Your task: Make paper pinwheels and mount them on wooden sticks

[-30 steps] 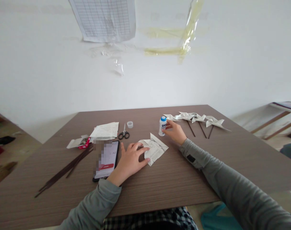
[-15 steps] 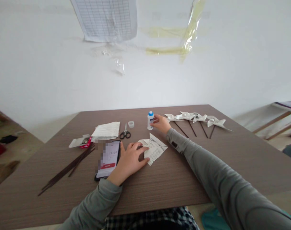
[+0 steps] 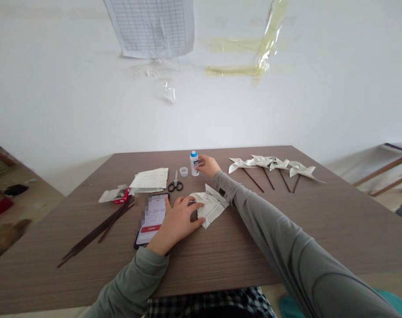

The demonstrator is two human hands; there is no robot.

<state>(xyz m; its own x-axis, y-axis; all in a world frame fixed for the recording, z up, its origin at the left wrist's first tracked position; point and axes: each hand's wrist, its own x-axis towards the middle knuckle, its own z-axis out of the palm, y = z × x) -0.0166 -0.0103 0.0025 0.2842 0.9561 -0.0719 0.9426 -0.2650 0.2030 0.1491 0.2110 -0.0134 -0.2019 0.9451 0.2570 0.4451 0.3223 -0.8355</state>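
My right hand [image 3: 209, 166] grips a small white glue bottle [image 3: 194, 164] with a blue top, upright at the table's far side. Left of it lies a clear cap [image 3: 183, 172]. My left hand [image 3: 179, 221] rests with spread fingers on the left part of a folded sheet of printed paper [image 3: 211, 210], its corners partly raised. Part of that paper is hidden under the fingers. A phone [image 3: 152, 221] with a lit screen lies just left of this hand. Scissors [image 3: 175, 185] with black handles sit beyond it.
Four-bladed paper pinwheels [image 3: 262, 160] on dark sticks lie in a row at the back right. A paper stack [image 3: 149, 180], an opened red box [image 3: 121, 194] and several dark sticks [image 3: 95, 234] occupy the left. A white wall [image 3: 201, 119] stands behind the table.
My right hand has moved left with the glue bottle, bringing it closer to the clear cap. My left hand stays on the paper. The view has shifted slightly.
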